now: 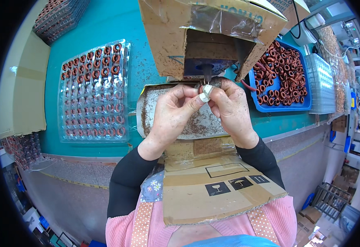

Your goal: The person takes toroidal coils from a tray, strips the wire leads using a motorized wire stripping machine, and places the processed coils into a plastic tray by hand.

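Observation:
My left hand (pixel 168 114) and my right hand (pixel 234 111) meet at the middle, fingertips pinched together. Between them is a small copper-wound ring coil (pixel 201 89), mostly covered by the fingers, with thin wire leads pointing up. White wrapping covers both thumb tips. Just above the fingers, a narrow dark tool tip (pixel 207 73) points down from inside an open cardboard box (pixel 159 41). Whether the leads touch it I cannot tell. Beneath my hands lies a pale tray (pixel 149 109) strewn with reddish-brown shavings.
To the left lies a clear plastic tray (pixel 95 87) with rows of ring coils. A blue bin (pixel 266 108) heaped with coils stands right. Stacked clear trays (pixel 321 84) stand beyond it. A cardboard flap (pixel 221 189) covers my lap; a tall carton (pixel 21 82) stands far left.

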Demonstrator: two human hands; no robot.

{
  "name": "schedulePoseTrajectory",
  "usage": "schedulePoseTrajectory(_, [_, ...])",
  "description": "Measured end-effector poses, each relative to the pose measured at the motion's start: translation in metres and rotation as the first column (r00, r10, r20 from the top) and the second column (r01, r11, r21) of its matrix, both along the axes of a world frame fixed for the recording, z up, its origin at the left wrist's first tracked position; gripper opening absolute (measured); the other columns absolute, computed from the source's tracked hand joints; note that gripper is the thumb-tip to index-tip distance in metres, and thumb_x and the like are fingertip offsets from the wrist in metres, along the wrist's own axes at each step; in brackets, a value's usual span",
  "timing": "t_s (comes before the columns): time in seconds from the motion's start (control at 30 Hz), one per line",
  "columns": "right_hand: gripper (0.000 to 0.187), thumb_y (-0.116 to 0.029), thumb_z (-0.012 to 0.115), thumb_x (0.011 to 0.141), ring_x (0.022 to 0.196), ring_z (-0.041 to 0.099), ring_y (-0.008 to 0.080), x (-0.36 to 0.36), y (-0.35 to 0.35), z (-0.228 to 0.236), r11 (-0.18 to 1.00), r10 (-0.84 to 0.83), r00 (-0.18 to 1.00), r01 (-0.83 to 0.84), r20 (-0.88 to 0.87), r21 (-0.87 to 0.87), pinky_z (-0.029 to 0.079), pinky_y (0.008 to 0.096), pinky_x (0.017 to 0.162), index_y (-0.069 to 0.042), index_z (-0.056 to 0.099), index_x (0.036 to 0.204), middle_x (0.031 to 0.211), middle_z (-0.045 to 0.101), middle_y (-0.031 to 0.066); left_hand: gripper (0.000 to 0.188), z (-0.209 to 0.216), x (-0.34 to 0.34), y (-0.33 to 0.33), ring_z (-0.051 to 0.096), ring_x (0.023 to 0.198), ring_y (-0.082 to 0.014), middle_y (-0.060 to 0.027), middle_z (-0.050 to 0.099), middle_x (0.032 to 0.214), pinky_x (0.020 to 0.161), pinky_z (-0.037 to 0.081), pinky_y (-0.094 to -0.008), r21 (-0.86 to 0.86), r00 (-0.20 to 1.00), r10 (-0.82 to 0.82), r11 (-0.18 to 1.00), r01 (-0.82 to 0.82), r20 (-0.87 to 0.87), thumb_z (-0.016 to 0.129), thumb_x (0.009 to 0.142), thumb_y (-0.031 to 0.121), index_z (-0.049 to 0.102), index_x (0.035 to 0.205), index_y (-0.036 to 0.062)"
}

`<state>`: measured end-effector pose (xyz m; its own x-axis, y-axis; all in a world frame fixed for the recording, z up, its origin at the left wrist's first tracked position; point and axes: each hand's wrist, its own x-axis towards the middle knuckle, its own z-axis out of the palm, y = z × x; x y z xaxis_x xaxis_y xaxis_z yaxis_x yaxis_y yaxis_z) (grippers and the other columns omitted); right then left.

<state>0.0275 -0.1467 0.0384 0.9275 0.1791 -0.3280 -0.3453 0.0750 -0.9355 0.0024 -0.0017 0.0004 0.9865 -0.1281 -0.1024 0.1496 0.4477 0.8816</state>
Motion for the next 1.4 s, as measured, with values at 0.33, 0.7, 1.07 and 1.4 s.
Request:
schedulePoseTrajectory(0.33, [0.022,-0.02,0.062,0.083,0.05,0.044,0.0034,-0.004,-0.006,-0.009,0.998,0.018,1.0,-0.019,-0.015,-0.066,0.033,0.0199,0.043,0.0,0.057,0.077,0.061,0.053,0.0006,0.014,-0.003,-0.008,0.003,0.052,0.077,-0.0039,-0.0007,0.06,0.086,0.068,0.043,-0.0194,-0.009,0.999,-0.041,0.999,0.041,0.0,0.067,0.086,0.009,0.062,0.095,-0.0002])
schedulePoseTrajectory(0.7, [0.026,-0.013,0.059,0.088,0.071,0.054,0.0058,-0.019,-0.054,0.005,0.94,0.304,0.952,-0.294,0.036,-0.174,0.046,0.0222,0.062,-0.001,0.061,0.11,0.084,0.061,0.0002,0.015,-0.006,-0.022,0.011,0.051,0.074,-0.0067,-0.0012,0.054,0.086,0.066,0.044,-0.0198,0.286,0.998,-0.053,0.957,0.044,0.023,0.069,0.08,0.0,0.06,0.092,-0.0011])
schedulePoseTrajectory(1.07, [0.045,-0.01,0.071,0.071,0.093,0.057,0.0306,0.005,-0.242,-0.052,0.18,0.294,0.811,0.474,0.507,-0.862,0.046,0.0387,0.08,-0.005,0.057,0.113,0.099,0.064,0.0126,0.019,-0.002,-0.066,0.152,0.056,0.077,-0.0055,-0.0014,0.061,0.093,0.063,0.041,-0.0183,0.572,0.887,0.461,0.718,-0.396,0.034,0.061,0.09,0.013,0.058,0.105,0.0026])
schedulePoseTrajectory(1.4, [0.033,-0.011,0.066,0.078,0.092,0.056,0.0324,-0.002,-0.257,-0.07,0.234,0.304,0.8,0.463,0.517,-0.855,0.044,0.0414,0.083,-0.004,0.058,0.11,0.1,0.062,0.0154,0.024,0.014,-0.085,0.215,0.061,0.082,-0.0106,-0.0069,0.065,0.095,0.072,0.048,-0.0217,0.655,0.75,0.636,0.491,-0.574,0.18,0.065,0.087,0.012,0.059,0.104,-0.0027])
